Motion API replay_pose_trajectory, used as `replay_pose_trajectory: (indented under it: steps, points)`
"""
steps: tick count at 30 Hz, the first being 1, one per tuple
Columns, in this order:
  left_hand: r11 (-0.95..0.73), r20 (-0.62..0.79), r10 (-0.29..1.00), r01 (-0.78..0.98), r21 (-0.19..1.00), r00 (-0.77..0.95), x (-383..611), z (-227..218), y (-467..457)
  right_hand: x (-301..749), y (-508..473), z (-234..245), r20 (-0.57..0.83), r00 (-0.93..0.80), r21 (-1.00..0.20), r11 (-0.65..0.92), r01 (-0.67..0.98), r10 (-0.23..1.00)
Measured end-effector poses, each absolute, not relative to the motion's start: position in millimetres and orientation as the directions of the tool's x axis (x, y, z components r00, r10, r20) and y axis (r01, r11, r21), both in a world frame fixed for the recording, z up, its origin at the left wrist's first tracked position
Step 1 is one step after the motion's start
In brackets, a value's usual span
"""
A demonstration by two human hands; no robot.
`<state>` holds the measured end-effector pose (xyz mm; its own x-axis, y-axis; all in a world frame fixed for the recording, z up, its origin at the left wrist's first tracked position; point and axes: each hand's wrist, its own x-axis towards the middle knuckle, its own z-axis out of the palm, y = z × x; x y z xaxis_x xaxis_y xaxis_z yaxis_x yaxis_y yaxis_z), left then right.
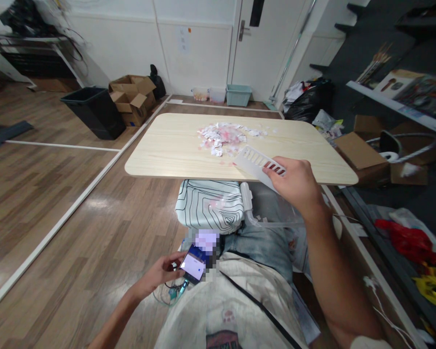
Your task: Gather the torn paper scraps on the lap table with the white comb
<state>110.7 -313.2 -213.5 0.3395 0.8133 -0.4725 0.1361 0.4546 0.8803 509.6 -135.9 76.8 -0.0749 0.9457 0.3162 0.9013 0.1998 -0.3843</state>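
My right hand [294, 182] grips a white slotted plastic piece [256, 162] by its near end, just over the front edge of the pale wooden table [160, 155]. Its far end reaches toward a heap of torn white and pink paper bits [223, 135] on the tabletop. Down by my lap, my left hand [165, 269] has its fingers on the side of a phone [194, 264] with a lit screen. A teal cable [183, 288] runs from the phone's lower end. Part of the phone area is blurred out.
Below the table edge are a patterned cushion-like bag [210, 203] with pink bits on it and a clear plastic box [272, 213]. A black bin [94, 114] and cardboard boxes [132, 99] stand left; an open carton [363, 152] stands right.
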Motion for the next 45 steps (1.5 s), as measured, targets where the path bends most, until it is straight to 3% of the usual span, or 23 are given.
replay_pose_trajectory:
  steps: [7,12,23,29,36,45]
  points:
    - [0.479,-0.49,0.844,0.104,0.872,0.219,139.6,-187.9,-302.8,511.7,-134.0,74.1,0.331,-0.081,-0.367,0.207,0.907,0.94]
    - [0.481,-0.485,0.838,0.081,0.873,0.251,148.0,-180.8,-296.9,511.7,-134.1,75.2,0.32,-0.079,-0.365,0.2,0.909,0.944]
    - [0.432,-0.469,0.828,0.182,0.883,0.308,150.5,-187.7,-301.3,512.0,-134.5,76.3,0.316,-0.067,-0.371,0.189,0.909,0.946]
    - [0.372,-0.457,0.853,0.319,0.872,0.252,154.5,-190.0,-302.4,513.2,-132.6,72.5,0.328,-0.064,-0.355,0.186,0.916,0.942]
    - [0.341,-0.436,0.865,0.346,0.874,0.249,155.0,-192.4,-302.2,514.4,-132.6,72.4,0.343,-0.091,-0.351,0.218,0.911,0.935]
    - [0.436,-0.468,0.83,0.171,0.884,0.302,151.4,-177.0,-302.5,512.8,-133.2,73.8,0.329,-0.082,-0.357,0.204,0.912,0.941]
